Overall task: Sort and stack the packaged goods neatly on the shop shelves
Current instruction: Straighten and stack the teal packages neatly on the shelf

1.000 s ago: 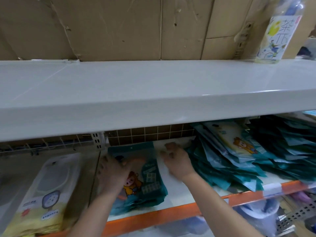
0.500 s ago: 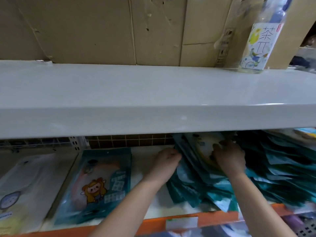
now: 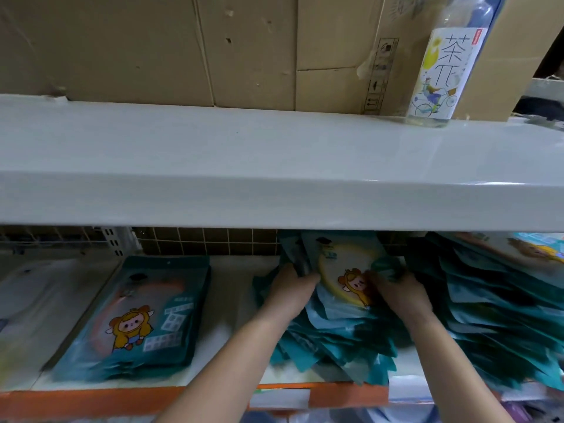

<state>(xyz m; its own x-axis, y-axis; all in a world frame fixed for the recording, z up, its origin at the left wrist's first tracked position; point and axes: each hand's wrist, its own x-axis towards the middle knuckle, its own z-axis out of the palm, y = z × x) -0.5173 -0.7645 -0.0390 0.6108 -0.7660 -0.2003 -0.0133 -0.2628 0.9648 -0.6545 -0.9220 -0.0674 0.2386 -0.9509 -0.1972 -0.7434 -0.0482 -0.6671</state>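
Item: top teal packet (image 3: 351, 279) of the slumped heap (image 3: 332, 340) on the lower shelf (image 3: 232, 300), left hand (image 3: 290, 296) and right hand (image 3: 399, 296) each closing a curled grip on its side edges; advisably lifting level, then squaring onto the neat stack (image 3: 137, 319) well leftward.

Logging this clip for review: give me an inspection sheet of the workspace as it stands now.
Surface: lower shelf, white, orange front edge.
Job's things: neat teal stack at left; messy teal pile in the middle; another slumped pile at right.
Clutter: bottle upright on upper shelf.
Hands: left hand and right hand grip the messy pile's top packets from either side.
Cables: nothing seen.
Surroundings: cardboard behind the upper shelf; wire grid behind the lower one.
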